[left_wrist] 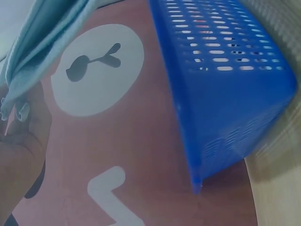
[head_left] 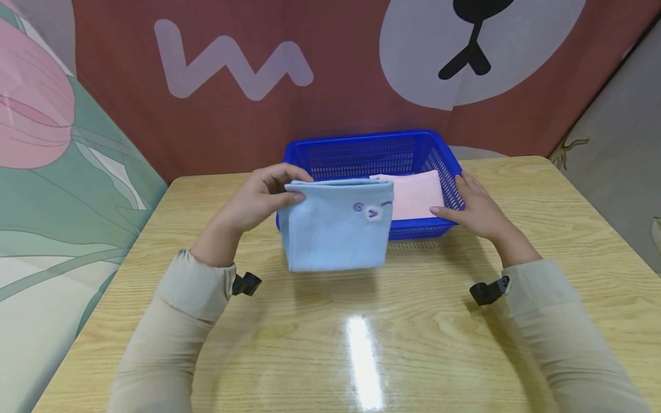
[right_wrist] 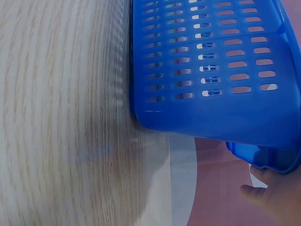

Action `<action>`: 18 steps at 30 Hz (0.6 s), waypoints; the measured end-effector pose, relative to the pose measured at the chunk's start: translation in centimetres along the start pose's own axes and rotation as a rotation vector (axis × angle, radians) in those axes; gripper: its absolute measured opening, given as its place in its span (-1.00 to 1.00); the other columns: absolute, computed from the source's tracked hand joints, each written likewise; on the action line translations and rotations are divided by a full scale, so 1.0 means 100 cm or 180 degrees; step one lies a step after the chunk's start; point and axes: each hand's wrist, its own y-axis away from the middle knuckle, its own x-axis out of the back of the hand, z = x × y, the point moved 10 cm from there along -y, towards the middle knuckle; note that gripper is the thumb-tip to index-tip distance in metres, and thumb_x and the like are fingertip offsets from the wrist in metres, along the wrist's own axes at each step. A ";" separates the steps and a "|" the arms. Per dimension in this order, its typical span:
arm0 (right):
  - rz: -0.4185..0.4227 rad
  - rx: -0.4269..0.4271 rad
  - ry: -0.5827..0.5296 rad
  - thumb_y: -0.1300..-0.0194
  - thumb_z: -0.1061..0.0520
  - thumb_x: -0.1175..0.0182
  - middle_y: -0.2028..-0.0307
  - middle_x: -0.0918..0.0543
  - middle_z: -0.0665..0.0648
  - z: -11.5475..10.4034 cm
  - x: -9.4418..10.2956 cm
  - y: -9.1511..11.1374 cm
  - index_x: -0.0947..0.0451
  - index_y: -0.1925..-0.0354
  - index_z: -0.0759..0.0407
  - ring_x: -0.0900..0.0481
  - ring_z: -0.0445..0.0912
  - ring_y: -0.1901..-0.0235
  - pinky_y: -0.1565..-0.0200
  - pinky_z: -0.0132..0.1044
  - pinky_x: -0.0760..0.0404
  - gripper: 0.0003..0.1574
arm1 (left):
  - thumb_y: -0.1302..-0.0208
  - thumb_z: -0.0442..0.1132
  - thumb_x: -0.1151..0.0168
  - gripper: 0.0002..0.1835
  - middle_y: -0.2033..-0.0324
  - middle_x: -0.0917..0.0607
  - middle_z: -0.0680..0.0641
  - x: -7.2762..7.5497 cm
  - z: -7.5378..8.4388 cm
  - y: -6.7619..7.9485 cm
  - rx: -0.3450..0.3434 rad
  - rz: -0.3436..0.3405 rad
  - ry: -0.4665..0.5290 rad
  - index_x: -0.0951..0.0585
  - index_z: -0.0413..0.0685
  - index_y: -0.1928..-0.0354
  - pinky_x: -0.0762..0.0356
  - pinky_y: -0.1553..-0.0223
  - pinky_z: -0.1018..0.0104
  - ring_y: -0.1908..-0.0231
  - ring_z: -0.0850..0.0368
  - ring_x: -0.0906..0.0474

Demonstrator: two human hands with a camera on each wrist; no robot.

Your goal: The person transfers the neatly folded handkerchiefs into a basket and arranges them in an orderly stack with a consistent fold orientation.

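A folded light-blue towel (head_left: 335, 235) with a small embroidered face hangs in front of the blue plastic basket (head_left: 361, 137). My left hand (head_left: 258, 198) pinches its upper left corner between thumb and fingers. In the left wrist view the towel (left_wrist: 47, 42) drapes from the fingertips beside the basket wall (left_wrist: 225, 94). My right hand (head_left: 477, 206) holds the basket's right rim, thumb over the front corner and fingers along the side. Inside the basket lies a folded pink towel (head_left: 415, 195), its left part hidden behind the blue one.
The basket stands on a wood-grain table (head_left: 289, 344) near its back edge. Right behind is a reddish-brown printed cloth (head_left: 232, 126), with a floral panel (head_left: 62, 172) to the left. A small black device (head_left: 247, 284) sits at the left wrist, another (head_left: 488, 291) at the right.
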 end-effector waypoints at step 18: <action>-0.0009 0.0033 0.0015 -0.07 -0.31 -0.03 -0.28 0.39 0.30 0.000 0.000 0.000 0.39 -0.27 0.36 0.49 0.10 -0.24 -0.10 0.19 0.27 0.22 | -0.09 -0.52 -0.07 -0.76 0.41 -0.51 -0.03 0.026 0.002 -0.026 -0.0062 0.0401 0.0347 -0.55 -0.08 0.24 -0.38 0.45 0.40 0.46 0.13 -0.39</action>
